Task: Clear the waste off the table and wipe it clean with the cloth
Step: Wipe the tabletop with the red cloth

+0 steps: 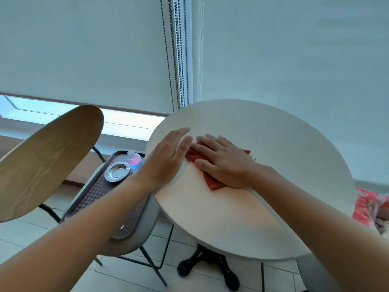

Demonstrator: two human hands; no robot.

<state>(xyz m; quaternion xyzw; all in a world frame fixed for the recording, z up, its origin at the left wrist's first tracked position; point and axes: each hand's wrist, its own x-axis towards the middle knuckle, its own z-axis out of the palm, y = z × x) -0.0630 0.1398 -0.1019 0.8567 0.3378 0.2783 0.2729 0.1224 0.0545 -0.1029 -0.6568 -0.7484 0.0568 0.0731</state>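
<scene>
I am watching the right hand (226, 165) pressing flat, fingers straight and released, on the red cloth (212, 180), which is lying on the round table (263, 144) toward its left edge. The left hand (168, 157) is standing on edge at that rim, just beside the cloth, fingers straight and grasping nothing; I am reading it as a catch for crumbs. Left of the table, a tray (92, 197) on a chair is carrying a metal dish (117, 171) and a plastic bottle (134, 160). I am judging the wipe under way: keeping the palm flat, sweeping toward the cupped hand, overlapping strokes, working across the far side too.
</scene>
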